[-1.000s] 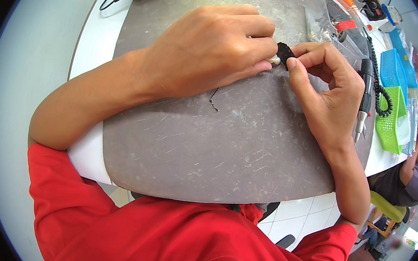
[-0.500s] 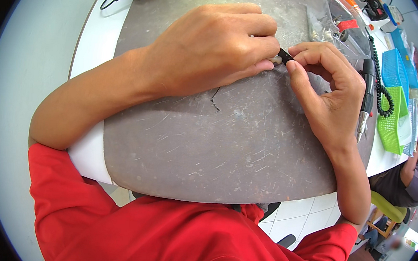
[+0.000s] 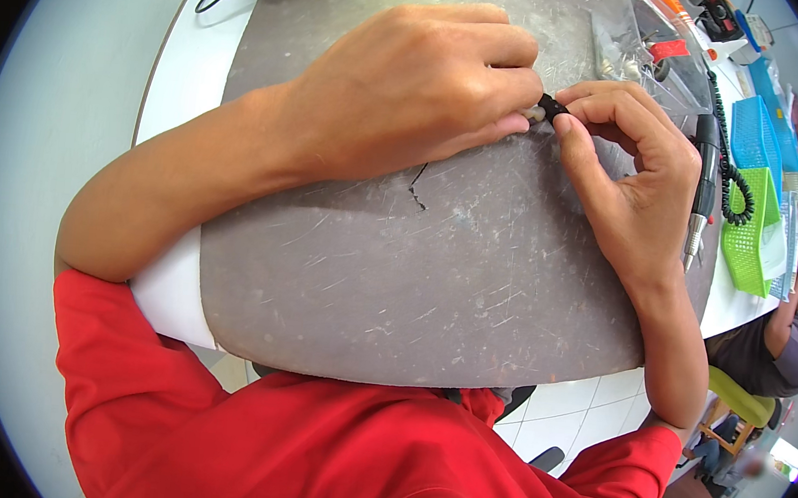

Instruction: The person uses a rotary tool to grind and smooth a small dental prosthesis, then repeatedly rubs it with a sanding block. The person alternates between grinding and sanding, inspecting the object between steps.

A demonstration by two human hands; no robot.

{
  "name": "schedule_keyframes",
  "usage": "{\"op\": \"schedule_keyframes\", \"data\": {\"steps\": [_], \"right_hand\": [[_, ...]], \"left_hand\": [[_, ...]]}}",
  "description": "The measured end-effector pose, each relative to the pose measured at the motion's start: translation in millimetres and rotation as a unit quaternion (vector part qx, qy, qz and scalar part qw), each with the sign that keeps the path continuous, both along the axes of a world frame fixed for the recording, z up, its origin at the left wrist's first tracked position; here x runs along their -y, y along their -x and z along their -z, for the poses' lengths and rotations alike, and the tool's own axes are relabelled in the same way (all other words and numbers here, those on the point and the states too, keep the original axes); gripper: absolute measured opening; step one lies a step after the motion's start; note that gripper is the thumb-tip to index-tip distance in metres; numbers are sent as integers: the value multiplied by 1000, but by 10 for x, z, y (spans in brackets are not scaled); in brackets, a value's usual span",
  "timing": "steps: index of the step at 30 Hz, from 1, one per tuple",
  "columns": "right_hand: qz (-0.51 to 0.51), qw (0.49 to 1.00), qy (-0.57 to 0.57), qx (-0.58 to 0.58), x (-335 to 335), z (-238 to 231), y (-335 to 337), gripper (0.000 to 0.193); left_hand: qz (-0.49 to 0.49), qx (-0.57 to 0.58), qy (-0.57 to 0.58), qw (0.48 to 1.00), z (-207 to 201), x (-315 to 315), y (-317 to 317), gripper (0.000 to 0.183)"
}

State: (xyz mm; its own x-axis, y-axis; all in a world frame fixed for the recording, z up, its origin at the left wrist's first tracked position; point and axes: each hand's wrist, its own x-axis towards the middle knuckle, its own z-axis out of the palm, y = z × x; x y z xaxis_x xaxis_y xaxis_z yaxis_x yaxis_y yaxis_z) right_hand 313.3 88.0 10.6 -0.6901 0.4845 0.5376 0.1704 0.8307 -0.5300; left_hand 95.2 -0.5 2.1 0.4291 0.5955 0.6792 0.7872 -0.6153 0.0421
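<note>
My left hand (image 3: 432, 91) is closed above the grey work surface, back of the hand up, fingers curled toward my right hand. At its fingertips, a small pale piece (image 3: 533, 115) shows in part; the rest is hidden by the fingers. My right hand (image 3: 631, 141) pinches a small black piece (image 3: 553, 108) between thumb and index finger, its other fingers bent. This black piece bridges the small gap between both hands and touches the pale piece or lies right beside it. Its exact kind is too small to tell.
The scratched grey mat (image 3: 415, 279) covers the white table. Clear plastic bags with small parts (image 3: 620, 50) lie at the far right. Beside my right hand is a black rotary handpiece (image 3: 703, 171) with a coiled cord. Blue (image 3: 756, 133) and green (image 3: 746, 237) baskets stand farther right, near another person (image 3: 775, 348).
Both hands have shifted very slightly to the right in the view. The black piece has turned a little and shows more of its rounded side. Both grips stay closed.
</note>
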Motion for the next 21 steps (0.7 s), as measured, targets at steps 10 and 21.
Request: {"op": "schedule_keyframes", "data": {"steps": [10,21], "right_hand": [[6,1000,11,0,-3,-1,2,8],[2,1000,-2,13,-8,7,6,10]], "left_hand": [[-9,-9,-7,1000,-2,-1,2,17],[-5,13,-5,1000,8,1,7,17]]}}
